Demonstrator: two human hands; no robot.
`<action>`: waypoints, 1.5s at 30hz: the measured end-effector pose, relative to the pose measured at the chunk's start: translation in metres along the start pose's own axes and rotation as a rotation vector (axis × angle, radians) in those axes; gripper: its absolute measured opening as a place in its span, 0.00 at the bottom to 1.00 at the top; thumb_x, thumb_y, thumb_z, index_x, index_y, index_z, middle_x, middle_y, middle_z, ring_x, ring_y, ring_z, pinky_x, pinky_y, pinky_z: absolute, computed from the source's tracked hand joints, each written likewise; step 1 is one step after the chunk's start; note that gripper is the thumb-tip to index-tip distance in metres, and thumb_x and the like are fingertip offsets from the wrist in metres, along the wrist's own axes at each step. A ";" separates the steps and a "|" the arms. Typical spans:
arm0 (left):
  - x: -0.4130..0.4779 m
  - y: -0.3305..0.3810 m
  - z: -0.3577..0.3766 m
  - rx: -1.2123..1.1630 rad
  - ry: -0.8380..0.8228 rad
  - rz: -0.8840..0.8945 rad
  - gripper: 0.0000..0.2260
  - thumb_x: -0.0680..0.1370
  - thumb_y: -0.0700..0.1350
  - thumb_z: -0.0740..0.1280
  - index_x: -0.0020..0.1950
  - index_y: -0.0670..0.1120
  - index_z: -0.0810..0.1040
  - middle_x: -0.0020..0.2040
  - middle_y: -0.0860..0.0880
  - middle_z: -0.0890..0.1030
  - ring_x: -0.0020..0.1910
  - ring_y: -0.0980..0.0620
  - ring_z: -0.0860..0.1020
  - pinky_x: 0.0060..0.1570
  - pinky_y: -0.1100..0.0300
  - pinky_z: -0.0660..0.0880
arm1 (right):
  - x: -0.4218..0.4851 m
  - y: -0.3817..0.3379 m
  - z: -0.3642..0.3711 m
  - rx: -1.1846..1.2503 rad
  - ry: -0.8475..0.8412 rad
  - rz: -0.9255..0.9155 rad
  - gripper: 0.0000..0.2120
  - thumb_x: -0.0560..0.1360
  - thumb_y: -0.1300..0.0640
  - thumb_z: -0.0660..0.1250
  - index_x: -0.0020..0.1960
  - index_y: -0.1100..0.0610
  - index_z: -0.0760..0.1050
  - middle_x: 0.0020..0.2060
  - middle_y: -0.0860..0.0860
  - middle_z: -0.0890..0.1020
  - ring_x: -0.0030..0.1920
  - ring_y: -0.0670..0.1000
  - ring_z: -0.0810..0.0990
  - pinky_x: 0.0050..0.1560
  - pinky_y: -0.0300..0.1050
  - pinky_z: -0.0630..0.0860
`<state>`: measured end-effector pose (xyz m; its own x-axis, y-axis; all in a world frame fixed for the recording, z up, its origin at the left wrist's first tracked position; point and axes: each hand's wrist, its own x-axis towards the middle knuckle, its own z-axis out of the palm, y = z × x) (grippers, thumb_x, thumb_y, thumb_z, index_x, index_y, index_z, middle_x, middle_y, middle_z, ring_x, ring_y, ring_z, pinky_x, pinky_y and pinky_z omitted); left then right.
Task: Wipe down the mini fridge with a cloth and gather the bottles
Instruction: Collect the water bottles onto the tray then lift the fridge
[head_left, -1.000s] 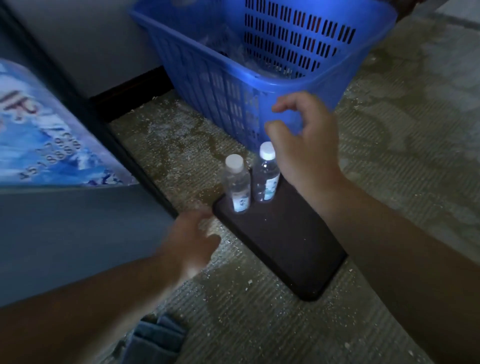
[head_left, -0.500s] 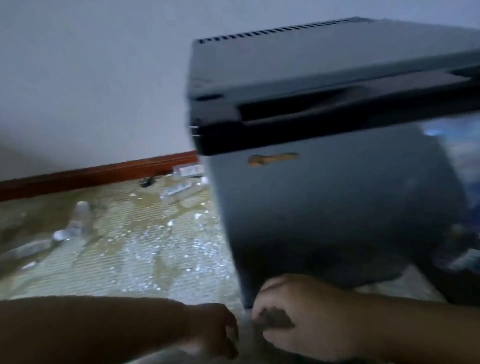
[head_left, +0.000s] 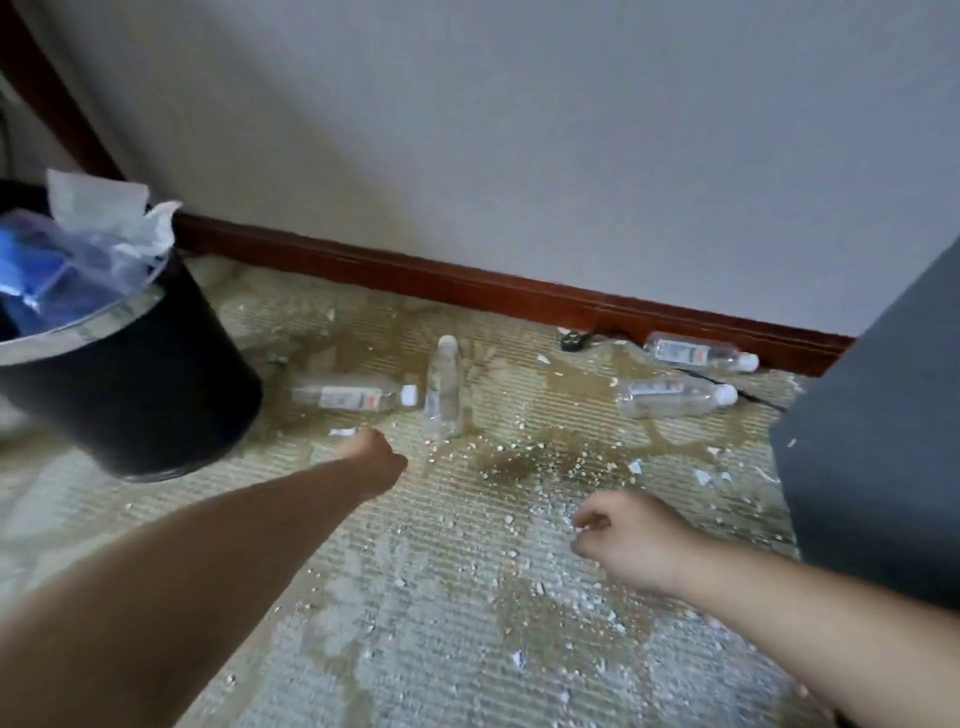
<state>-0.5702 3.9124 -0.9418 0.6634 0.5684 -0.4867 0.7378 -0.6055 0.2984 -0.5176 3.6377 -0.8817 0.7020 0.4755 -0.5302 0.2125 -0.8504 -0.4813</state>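
Observation:
Several clear plastic bottles with white caps lie on the littered carpet: one (head_left: 353, 397) beside the bin, one (head_left: 444, 387) pointing at the wall, one (head_left: 675, 397) further right, and one (head_left: 698, 353) against the skirting board. My left hand (head_left: 371, 457) is stretched out just short of the two left bottles, fingers curled under, holding nothing. My right hand (head_left: 618, 535) hovers low over the carpet with curled fingers and nothing in it. The dark grey side of the mini fridge (head_left: 872, 467) fills the right edge. No cloth is in view.
A black bin (head_left: 140, 384) with a plastic liner and crumpled tissue stands at the left. White crumbs and wet-looking stains cover the carpet (head_left: 441, 597). A black plug and cable (head_left: 576, 340) lie by the red-brown skirting board (head_left: 467, 280).
The view has swung left from the blue basket, past the fridge, to the floor by the wall. My left arm has stretched out toward the lying bottles; both hands have left the fridge base.

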 end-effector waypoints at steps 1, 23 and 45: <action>0.010 -0.018 -0.005 -0.014 0.059 -0.058 0.09 0.75 0.44 0.63 0.48 0.40 0.78 0.38 0.47 0.76 0.39 0.49 0.74 0.33 0.62 0.70 | 0.015 -0.004 0.004 0.002 0.003 0.016 0.12 0.73 0.54 0.66 0.56 0.53 0.77 0.46 0.52 0.82 0.38 0.50 0.80 0.37 0.40 0.74; 0.173 -0.076 -0.006 0.185 0.018 0.317 0.20 0.69 0.62 0.68 0.61 0.64 0.73 0.57 0.51 0.80 0.54 0.46 0.78 0.52 0.54 0.74 | 0.075 -0.011 0.009 0.226 -0.003 0.246 0.17 0.75 0.52 0.67 0.63 0.50 0.71 0.48 0.49 0.78 0.28 0.45 0.71 0.27 0.39 0.68; -0.192 0.202 0.153 0.051 -0.851 0.681 0.27 0.62 0.36 0.79 0.56 0.46 0.70 0.49 0.49 0.78 0.45 0.55 0.78 0.45 0.60 0.77 | -0.140 0.159 -0.021 0.046 0.197 -0.045 0.15 0.70 0.47 0.69 0.53 0.54 0.76 0.50 0.52 0.80 0.50 0.54 0.78 0.44 0.42 0.70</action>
<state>-0.5679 3.5955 -0.9138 0.6124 -0.4548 -0.6466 0.2293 -0.6806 0.6958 -0.5677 3.4309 -0.8693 0.8131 0.4554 -0.3627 0.2183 -0.8160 -0.5353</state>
